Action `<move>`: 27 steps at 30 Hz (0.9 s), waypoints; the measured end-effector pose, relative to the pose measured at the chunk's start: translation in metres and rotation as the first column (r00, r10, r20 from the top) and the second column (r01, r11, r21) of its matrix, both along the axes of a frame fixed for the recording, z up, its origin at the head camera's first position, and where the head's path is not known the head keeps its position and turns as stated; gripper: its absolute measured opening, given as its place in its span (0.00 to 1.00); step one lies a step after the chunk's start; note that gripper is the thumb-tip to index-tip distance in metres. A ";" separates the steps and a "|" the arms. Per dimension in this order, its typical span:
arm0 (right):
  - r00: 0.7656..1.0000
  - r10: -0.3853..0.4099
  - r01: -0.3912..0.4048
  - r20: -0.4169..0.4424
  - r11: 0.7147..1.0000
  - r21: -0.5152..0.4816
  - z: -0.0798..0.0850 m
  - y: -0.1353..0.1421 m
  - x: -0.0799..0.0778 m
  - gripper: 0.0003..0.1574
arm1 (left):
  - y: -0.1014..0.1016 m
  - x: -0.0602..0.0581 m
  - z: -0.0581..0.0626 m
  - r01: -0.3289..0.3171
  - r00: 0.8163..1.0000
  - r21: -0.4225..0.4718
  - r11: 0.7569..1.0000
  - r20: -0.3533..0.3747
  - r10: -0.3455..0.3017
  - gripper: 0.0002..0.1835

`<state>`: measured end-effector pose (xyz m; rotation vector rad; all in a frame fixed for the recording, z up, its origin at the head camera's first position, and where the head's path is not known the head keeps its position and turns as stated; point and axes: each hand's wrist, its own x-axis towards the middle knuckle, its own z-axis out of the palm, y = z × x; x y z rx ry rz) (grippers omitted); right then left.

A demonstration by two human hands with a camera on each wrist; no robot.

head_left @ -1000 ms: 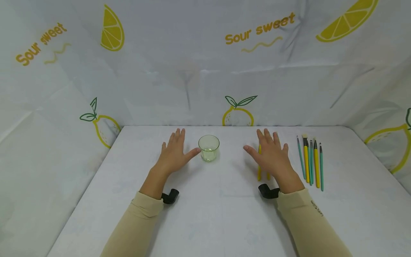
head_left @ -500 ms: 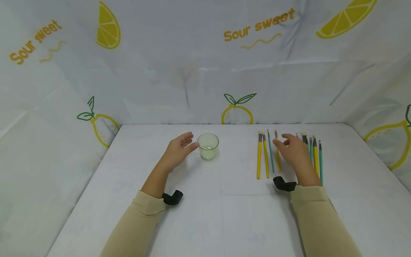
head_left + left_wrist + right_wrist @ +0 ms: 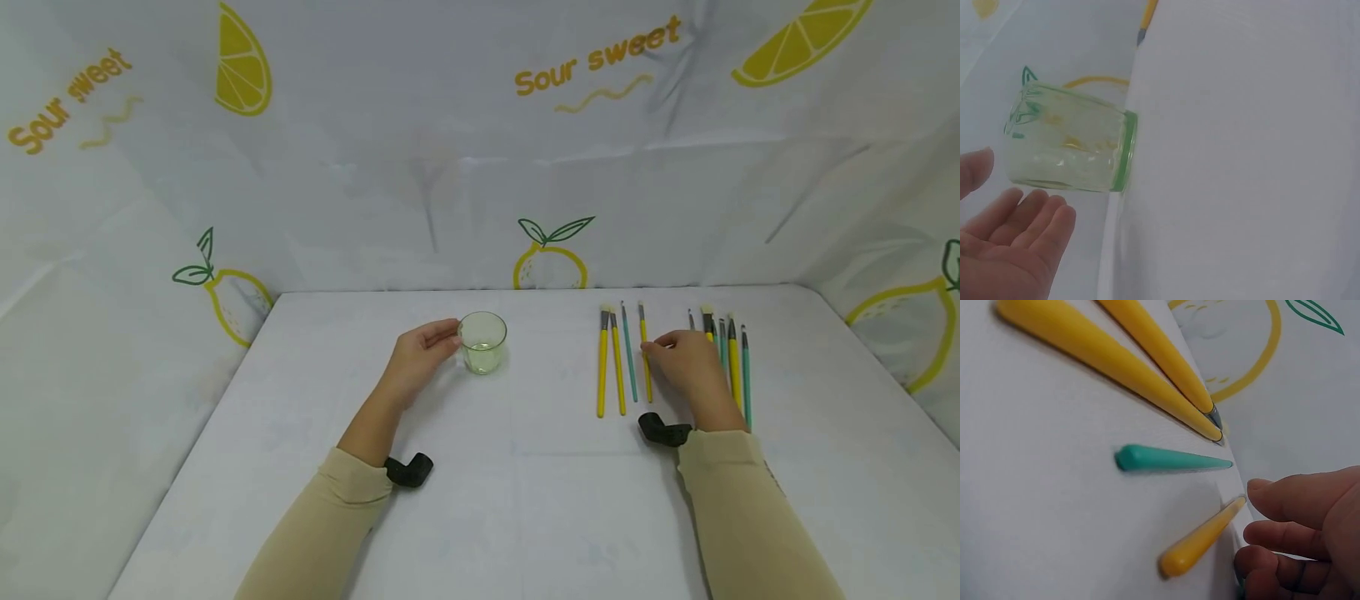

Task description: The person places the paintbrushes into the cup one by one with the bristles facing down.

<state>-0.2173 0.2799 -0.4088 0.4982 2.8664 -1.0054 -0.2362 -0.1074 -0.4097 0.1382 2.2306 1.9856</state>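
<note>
A clear, green-tinted glass (image 3: pixel 482 360) stands upright on the white table. My left hand (image 3: pixel 418 357) is at its left side, thumb and fingers parted and slightly bent; in the left wrist view a gap shows between the fingers (image 3: pixel 1057 228) and the glass (image 3: pixel 1069 140). On the right, my right hand (image 3: pixel 684 362) reaches a thin yellow paintbrush (image 3: pixel 647 379) at its upper part. Seen from the right wrist, the thumb (image 3: pixel 1291 500) and bent fingers lie about the far end of this paintbrush (image 3: pixel 1200 540), with space between them; contact is unclear.
Left of that brush lie two yellow paintbrushes (image 3: pixel 602 367) and a teal one (image 3: pixel 629 358). Several yellow and teal brushes (image 3: pixel 734 358) lie right of my right hand, partly covered by it. A lemon-print cloth (image 3: pixel 360 167) hangs behind the table.
Both hands have drawn in from a spread pose: the left closer to the glass, the right rightward and down to the thin yellow paintbrush. The glass and brushes stay in place.
</note>
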 end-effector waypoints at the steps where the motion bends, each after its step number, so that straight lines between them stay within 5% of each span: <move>1: 1.000 -0.008 0.008 -0.001 1.000 0.000 0.000 0.000 0.000 0.29 | 0.000 0.000 0.000 -0.001 1.000 0.013 1.000 -0.003 0.001 0.23; 27: 1.000 -0.005 0.008 -0.023 0.995 0.097 -0.003 -0.010 -0.002 0.18 | 0.004 -0.006 0.004 -0.065 0.995 0.117 0.991 0.078 0.056 0.18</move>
